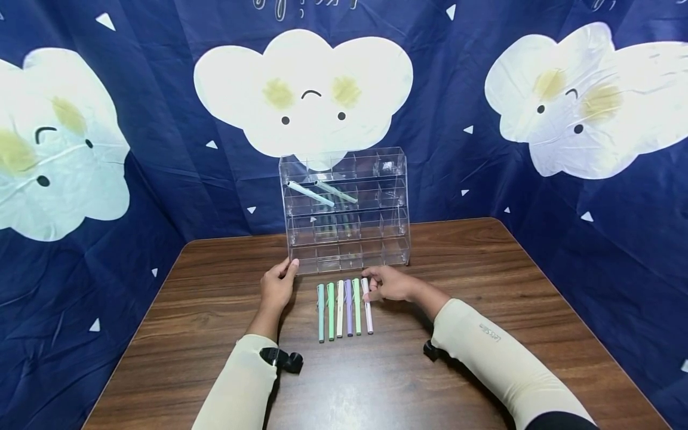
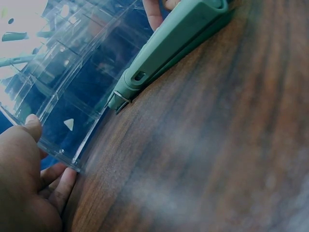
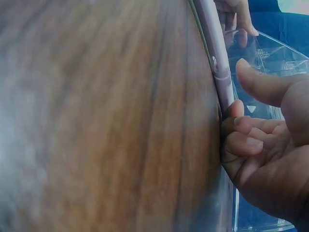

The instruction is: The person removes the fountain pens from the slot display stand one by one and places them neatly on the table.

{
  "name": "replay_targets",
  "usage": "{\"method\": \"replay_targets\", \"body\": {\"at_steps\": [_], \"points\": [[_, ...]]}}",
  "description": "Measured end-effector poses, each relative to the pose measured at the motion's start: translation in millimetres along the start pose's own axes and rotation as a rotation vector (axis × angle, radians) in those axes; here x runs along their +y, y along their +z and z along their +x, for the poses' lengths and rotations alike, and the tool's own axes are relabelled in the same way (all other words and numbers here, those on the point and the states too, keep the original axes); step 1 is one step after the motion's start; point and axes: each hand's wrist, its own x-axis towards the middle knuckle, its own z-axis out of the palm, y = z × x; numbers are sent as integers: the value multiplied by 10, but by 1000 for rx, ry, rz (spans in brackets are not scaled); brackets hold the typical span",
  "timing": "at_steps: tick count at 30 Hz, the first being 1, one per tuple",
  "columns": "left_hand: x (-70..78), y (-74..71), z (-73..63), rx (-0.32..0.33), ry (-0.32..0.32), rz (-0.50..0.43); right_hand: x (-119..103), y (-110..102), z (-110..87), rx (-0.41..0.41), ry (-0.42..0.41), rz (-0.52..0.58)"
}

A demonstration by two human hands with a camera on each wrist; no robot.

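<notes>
A clear acrylic display rack [image 1: 371, 242] with tiered compartments stands at the back of the table. My left hand [image 1: 278, 285] grips its lower left corner, thumb in front and fingers round the side. Several capped pens lie side by side before the rack: a teal pen [image 1: 321, 313] at the left end, then green, cream, a purple pen [image 1: 349, 307], green, and a pale pink pen [image 1: 368, 310] at the right end. My right hand [image 1: 391, 283] is at the pink pen's far end; in the right wrist view its fingertips [image 3: 236, 108] are right by the pen, the thumb held apart.
Two pale pens lie slanted in the rack's second tier from the top, a light blue pen [image 1: 310, 194] and a greenish pen [image 1: 337, 192]. Behind the wooden table [image 1: 226, 269] hangs a dark blue curtain [image 1: 446, 191] with white clouds.
</notes>
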Motion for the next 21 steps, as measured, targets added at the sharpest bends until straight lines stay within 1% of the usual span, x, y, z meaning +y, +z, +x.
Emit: {"method": "replay_targets", "body": {"at_steps": [4,9,15,21], "points": [[17,-4,-11,-7,-3,-4,-8,-23,-13,-16,-14,21],[37,-13,-28,-9,-2,-2,-81,-90,-43,-23,-18,6],[18,-9,-11,2,4,4,-248,-217,-57,-38,-44,-44],[-6,-18,-9,-4,6,-10,-442,-353,-52,-52,-59,-75]]}}
